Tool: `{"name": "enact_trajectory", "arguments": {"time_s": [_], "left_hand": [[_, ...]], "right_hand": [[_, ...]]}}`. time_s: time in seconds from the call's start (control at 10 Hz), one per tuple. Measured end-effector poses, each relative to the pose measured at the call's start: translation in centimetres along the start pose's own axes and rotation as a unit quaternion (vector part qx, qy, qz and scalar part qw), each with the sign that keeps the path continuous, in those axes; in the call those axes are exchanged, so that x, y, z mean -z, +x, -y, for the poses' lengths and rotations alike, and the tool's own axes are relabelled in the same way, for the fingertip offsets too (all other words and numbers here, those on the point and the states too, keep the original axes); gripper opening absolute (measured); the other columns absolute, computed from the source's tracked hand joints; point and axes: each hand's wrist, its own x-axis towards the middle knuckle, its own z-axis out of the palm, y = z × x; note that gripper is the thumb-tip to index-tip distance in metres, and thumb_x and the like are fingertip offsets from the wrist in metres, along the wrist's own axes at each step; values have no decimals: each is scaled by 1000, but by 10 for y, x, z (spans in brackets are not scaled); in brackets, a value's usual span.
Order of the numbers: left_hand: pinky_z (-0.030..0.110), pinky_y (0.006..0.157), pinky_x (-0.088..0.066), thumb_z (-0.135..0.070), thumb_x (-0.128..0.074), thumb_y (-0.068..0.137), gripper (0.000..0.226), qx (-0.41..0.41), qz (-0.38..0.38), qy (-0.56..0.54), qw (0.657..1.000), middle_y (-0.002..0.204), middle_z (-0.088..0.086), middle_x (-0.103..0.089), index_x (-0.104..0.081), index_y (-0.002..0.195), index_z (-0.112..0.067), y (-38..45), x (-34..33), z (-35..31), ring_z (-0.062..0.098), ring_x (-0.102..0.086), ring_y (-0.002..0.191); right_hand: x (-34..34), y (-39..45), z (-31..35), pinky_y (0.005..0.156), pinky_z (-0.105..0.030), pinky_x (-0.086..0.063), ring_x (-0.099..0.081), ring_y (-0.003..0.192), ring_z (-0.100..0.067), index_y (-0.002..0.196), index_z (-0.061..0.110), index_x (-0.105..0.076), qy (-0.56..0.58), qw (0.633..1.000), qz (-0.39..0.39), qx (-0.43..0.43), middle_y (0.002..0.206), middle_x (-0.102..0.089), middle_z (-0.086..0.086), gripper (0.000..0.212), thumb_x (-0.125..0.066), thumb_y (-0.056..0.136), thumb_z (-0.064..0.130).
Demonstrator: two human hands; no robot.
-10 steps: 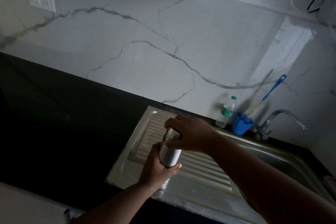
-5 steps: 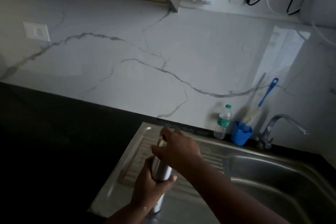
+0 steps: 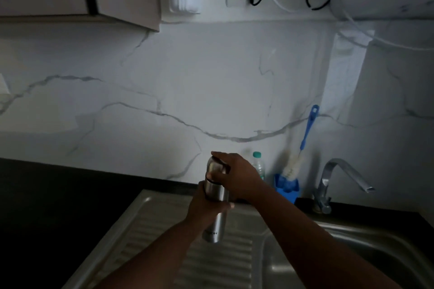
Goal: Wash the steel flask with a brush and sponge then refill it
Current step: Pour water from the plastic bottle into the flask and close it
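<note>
Lifted higher to frame centre, the steel flask [image 3: 215,204]: left hand [image 3: 206,206] grips its body, right hand [image 3: 234,177] clasps the cap [image 3: 214,164] (twist steadily, body held firm).

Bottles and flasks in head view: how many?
2. The steel flask is held upright over the drainboard, left hand on its body, right hand on its cap. A plastic bottle stands by the wall, partly hidden by the right hand.

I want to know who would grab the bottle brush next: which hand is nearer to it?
Right. The right hand grips the flask's cap, just left of the bottle brush. The left hand holds the flask body lower and farther left.
</note>
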Motion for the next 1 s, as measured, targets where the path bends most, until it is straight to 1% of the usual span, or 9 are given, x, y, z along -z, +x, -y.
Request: {"name": "enact_trajectory", "arguments": {"time_s": [0.1, 0.2, 0.3, 0.4, 0.5, 0.7, 0.8, 0.9, 1.0], "left_hand": [[26, 71, -53, -21, -94, 50, 78, -2, 18, 16, 1000, 104, -5, -69, -53, 116, -23, 33, -23, -3, 9, -66, 92], [28, 78, -56, -23, -95, 47, 84, 0, 34, 11, 999, 111, -4, -69, -54, 120, -24, 57, -37, 0, 7, -67, 97], [37, 87, -57, -32, -96, 40, 91, 1, 25, 17, 1000, 112, -7, -69, -53, 120, -29, 70, -44, 4, 8, -66, 102], [39, 89, -56, -32, -96, 39, 85, 4, 23, 27, 999, 111, -8, -68, -53, 113, -37, 75, -45, 7, 11, -65, 104], [26, 83, -51, -20, -95, 51, 71, -7, 25, 46, 999, 106, -16, -64, -50, 102, -42, 78, -44, 11, 8, -62, 104], [43, 91, -55, -32, -98, 38, 80, 18, 16, 34, 999, 109, -8, -69, -54, 104, -39, 84, -44, 28, 13, -66, 102], [14, 72, -48, -22, -94, 55, 68, 29, 16, 63, 997, 102, -16, -64, -48, 101, -41, 83, -47, 33, -5, -58, 88], [5, 59, -38, -18, -91, 61, 69, 18, 19, 66, 997, 98, -21, -59, -45, 109, -36, 85, -48, 38, -10, -52, 81], [14, 74, -49, -28, -91, 63, 65, 15, 57, 85, 995, 102, -18, -61, -51, 115, -28, 91, -44, 38, 2, -60, 96]], "right_hand": [[11, 19, -29, 97, -26, -39, -51, 120, -17, 138, 38, -45, 2, 1000, -3, 1, 133, -49, 2, 63, -69, 81, 40], [17, 34, -50, 97, -27, -39, -50, 121, -17, 140, 35, -44, -1, 1000, -1, 21, 137, -47, 2, 62, -67, 83, 38], [15, 47, -67, 97, -27, -39, -49, 121, -16, 140, 34, -44, 1, 999, 9, 32, 137, -48, 3, 62, -66, 83, 38], [8, 53, -76, 100, -31, -41, -50, 121, -17, 140, 34, -44, 6, 999, 14, 31, 137, -49, 2, 61, -66, 83, 39], [-2, 58, -81, 100, -34, -42, -51, 120, -20, 140, 35, -44, -18, 998, 18, 49, 138, -49, 0, 58, -63, 85, 38], [-8, 61, -81, 102, -33, -39, -47, 127, -23, 141, 37, -42, -60, 997, 34, 43, 146, -41, -3, 56, -60, 87, 38], [-9, 56, -80, 104, -34, -37, -41, 133, -22, 143, 38, -39, -79, 995, 48, 40, 151, -35, -4, 55, -56, 90, 36], [-11, 53, -77, 105, -35, -37, -39, 136, -25, 145, 40, -33, -103, 992, 58, 34, 156, -27, -4, 55, -51, 93, 36], [-9, 48, -69, 101, -39, -41, -43, 133, -27, 146, 42, -26, -140, 988, 64, 25, 159, -20, -3, 55, -46, 96, 38]]}}
